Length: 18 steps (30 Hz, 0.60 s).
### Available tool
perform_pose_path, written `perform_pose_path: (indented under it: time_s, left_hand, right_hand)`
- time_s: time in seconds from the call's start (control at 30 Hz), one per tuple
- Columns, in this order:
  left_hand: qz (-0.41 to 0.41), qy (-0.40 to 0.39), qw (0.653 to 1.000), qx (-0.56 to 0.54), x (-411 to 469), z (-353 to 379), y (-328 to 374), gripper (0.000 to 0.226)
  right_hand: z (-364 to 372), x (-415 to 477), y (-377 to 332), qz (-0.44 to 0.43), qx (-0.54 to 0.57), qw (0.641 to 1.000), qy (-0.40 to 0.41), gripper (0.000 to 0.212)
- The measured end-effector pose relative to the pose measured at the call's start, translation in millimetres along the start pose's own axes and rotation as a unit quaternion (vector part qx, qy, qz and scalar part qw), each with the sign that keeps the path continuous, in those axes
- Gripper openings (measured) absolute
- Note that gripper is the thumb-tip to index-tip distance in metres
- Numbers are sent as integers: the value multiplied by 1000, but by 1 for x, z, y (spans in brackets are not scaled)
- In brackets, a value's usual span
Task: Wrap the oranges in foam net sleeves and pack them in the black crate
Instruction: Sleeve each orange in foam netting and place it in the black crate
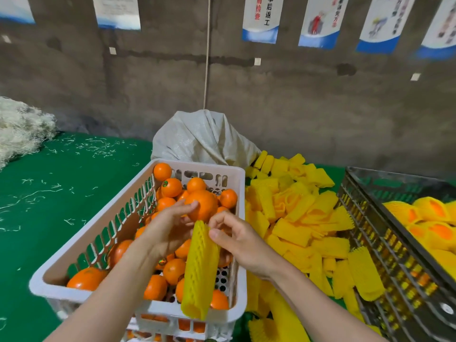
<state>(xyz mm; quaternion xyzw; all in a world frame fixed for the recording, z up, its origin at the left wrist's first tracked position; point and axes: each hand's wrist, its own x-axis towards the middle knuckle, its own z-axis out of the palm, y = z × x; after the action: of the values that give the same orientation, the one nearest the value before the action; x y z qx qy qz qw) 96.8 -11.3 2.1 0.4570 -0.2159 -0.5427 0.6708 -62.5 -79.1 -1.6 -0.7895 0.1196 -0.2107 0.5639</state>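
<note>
Pinched between thumb and fingertips of the right hand point(237, 239) is the top end of a yellow foam net sleeve point(201, 270), which hangs down flattened and not yet opened. Just to its left, the left hand point(170, 229) cups an orange point(203, 206) from below and behind, fingers curled around it, lifted a little above the loose fruit in the white crate point(74, 265) beneath both hands.

Judging by this, the step in hand is the start of a wrap: fruit and sleeve are each held, but not joined. The next move would call for spreading the sleeve's mouth and pushing the orange in.

Well to the right of the hands, beyond a heap of spare sleeves point(303, 225), the black crate point(385, 230) holds several wrapped oranges point(434, 223). Its far side is cut off by the frame edge, so how full it is cannot be told. Whether the sleeve's upper end is open at all is hidden by the right fingers.
</note>
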Motion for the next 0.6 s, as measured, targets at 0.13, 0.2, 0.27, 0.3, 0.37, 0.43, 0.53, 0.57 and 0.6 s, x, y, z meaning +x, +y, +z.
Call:
perform_pose_path:
  time_s: [0.13, 0.2, 0.27, 0.3, 0.37, 0.43, 0.53, 0.57, 0.6]
  left_hand:
    - [-55, -40, 993, -98, -2, 33, -11, 38]
    - [-47, -59, 989, -123, 0, 45, -17, 42]
    - [-21, -64, 986, -155, 2, 55, -21, 44]
    - [-10, -65, 984, -165, 2, 59, -22, 44]
    - [5, -74, 982, -174, 2, 67, -24, 43]
    - [12, -83, 979, -188, 2, 72, -27, 41]
    - [19, -73, 975, -210, 3, 78, -31, 39]
    - [24, -69, 974, -214, 3, 80, -32, 36]
    - [29, -65, 973, -218, 3, 82, -33, 32]
  right_hand:
    - [-8, -4, -7, -27, 16, 998, 51, 21]
    - [-13, -5, -9, -23, 32, 994, 104, 23]
    - [-17, -6, -10, -31, 44, 985, 166, 19]
    - [-18, -6, -10, -36, 43, 979, 196, 17]
    - [-20, -8, -10, -39, 15, 966, 254, 17]
    - [-21, -10, -9, -32, -43, 950, 308, 16]
    - [-21, -14, -7, -50, -112, 925, 360, 13]
    - [-21, -14, -6, -59, -123, 918, 373, 13]
    - [-22, -15, -6, -66, -127, 912, 384, 15]
